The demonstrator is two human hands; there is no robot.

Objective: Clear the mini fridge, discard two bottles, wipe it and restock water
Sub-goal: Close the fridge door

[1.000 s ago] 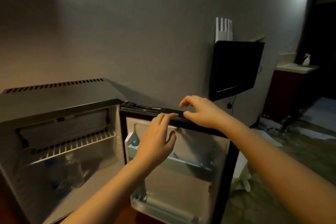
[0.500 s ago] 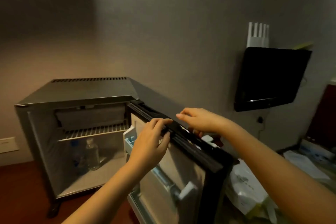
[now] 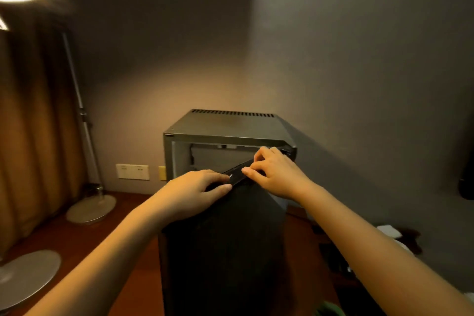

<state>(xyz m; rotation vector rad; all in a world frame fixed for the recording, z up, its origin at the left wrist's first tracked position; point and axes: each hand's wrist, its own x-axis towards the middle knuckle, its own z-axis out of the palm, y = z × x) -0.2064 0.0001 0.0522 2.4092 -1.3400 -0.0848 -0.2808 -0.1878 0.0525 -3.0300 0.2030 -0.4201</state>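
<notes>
Head view, mini fridge (image 3: 225,131) against the wall with its door (image 3: 225,238) swung well out toward the person, dark outer face turned to the camera. The left hand (image 3: 191,192) lay over the door's top edge, fingers curled across it and thumb along the outer face, closed on the edge. The right hand (image 3: 275,174) rested on the same edge nearer the hinge, fingers bent and pressed to the rim; whether it truly clasped the edge or only steadied it could not be told. Behind the door only the upper part of the cabinet showed, with a pale inner panel below the top lip. Shelf, bottles and lower compartment were hidden by the door, so no contents could be confirmed from where one stood. A floor lamp (image 3: 87,151) stood to the left, near the curtain (image 3: 30,123), its base on the reddish floor (image 3: 123,251); a wall socket plate (image 3: 132,171) sat between lamp and fridge.

Step in hand, as judged: handling the door, either opening or closing it; the direction could not be read from this one moment. With the interior unseen, progress on clearing, wiping and restocking could not be gauged. The next move would call for both hands to guide the door evenly, keeping fingers clear of the hinge side.
</notes>
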